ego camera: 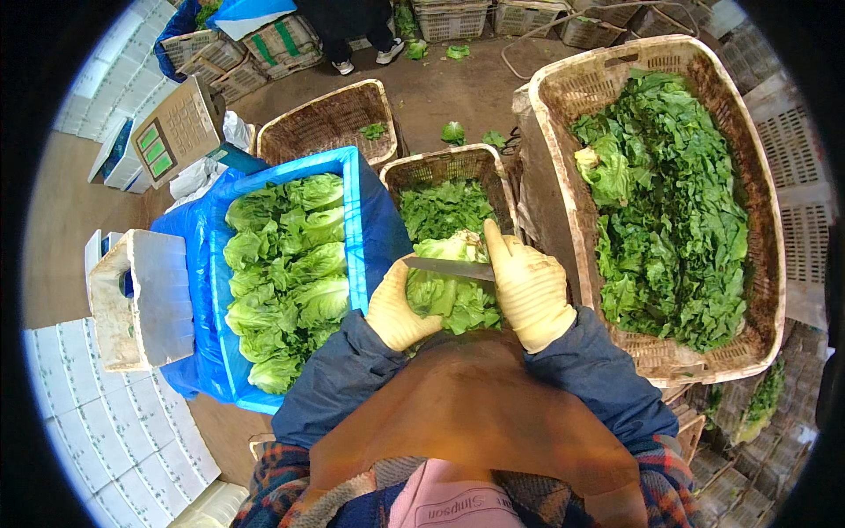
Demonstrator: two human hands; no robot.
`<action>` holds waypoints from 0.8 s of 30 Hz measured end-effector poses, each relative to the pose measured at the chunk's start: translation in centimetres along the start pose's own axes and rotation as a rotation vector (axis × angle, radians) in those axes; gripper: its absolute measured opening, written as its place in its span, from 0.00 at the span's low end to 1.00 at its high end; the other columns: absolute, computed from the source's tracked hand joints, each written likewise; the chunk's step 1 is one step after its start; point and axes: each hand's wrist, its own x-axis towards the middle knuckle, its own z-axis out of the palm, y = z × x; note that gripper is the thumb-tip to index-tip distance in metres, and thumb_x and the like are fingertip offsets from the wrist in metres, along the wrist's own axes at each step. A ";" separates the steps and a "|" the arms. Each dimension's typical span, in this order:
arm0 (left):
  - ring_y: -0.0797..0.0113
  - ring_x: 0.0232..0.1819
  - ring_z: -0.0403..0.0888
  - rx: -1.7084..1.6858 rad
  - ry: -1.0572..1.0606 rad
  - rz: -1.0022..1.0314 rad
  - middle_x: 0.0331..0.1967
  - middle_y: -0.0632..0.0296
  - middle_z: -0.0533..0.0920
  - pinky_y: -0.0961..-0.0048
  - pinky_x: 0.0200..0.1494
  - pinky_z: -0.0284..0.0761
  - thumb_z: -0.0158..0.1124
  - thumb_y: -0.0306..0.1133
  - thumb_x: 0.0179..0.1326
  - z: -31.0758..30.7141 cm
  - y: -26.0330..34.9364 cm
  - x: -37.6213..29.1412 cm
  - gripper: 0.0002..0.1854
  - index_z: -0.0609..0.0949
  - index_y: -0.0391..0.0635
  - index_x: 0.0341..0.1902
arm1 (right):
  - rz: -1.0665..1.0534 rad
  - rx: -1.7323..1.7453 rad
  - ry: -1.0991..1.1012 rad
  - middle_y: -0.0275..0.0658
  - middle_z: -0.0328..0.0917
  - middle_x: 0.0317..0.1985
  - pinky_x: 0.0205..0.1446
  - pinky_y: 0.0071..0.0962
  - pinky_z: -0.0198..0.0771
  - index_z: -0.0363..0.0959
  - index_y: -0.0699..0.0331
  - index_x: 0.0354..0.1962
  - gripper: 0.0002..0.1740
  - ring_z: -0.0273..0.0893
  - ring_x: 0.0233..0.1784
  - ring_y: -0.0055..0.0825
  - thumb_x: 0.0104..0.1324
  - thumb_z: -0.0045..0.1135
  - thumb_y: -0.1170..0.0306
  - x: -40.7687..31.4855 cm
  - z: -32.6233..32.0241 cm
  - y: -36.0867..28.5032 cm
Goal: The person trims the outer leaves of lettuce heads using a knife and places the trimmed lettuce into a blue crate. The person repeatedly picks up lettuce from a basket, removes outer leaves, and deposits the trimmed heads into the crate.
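My left hand (394,310), in a pale yellow ribbed glove, grips a head of lettuce (439,290) from its left side. The cut stem end points away from me. In my right hand (531,290), gloved alike, is a knife whose steel blade (455,268) lies across the lettuce and reaches left to my left hand. The handle is hidden in my fist, and the right forefinger stretches forward beside the stem end. Below and beyond the lettuce stands a plastic crate (441,153) of loose green leaves (445,208).
Left, a blue-lined box (354,218) holds rows of lettuce heads (290,264). A scale display (173,132) stands behind it. On the right is a large dirty crate (769,277) of lettuce (700,218). Another crate (323,125) stands farther off. A person's shoes (389,53) show beyond.
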 end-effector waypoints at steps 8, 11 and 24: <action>0.56 0.63 0.76 0.130 -0.025 0.186 0.61 0.49 0.75 0.64 0.69 0.70 0.82 0.33 0.41 -1.7 0.9 -0.7 0.52 0.64 0.37 0.71 | 0.666 -0.073 -0.363 0.54 0.80 0.54 0.53 0.41 0.79 0.71 0.58 0.62 0.23 0.83 0.50 0.47 0.69 0.55 0.71 -1.0 2.2 6.4; 0.55 0.70 0.70 -0.007 0.003 -0.018 0.67 0.46 0.70 0.62 0.74 0.66 0.82 0.37 0.40 -1.5 2.0 1.2 0.58 0.60 0.34 0.75 | 0.624 0.947 -0.106 0.44 0.83 0.52 0.57 0.34 0.78 0.75 0.56 0.63 0.26 0.82 0.54 0.31 0.67 0.66 0.68 -0.7 2.1 6.3; 0.50 0.73 0.68 -1.082 -0.404 -0.295 0.76 0.53 0.66 0.55 0.67 0.73 0.72 0.69 0.53 -0.6 0.2 2.4 0.60 0.58 0.46 0.80 | 0.667 2.469 -0.011 0.41 0.79 0.60 0.65 0.42 0.78 0.69 0.61 0.67 0.32 0.79 0.62 0.34 0.72 0.61 0.54 -0.6 6.7 6.2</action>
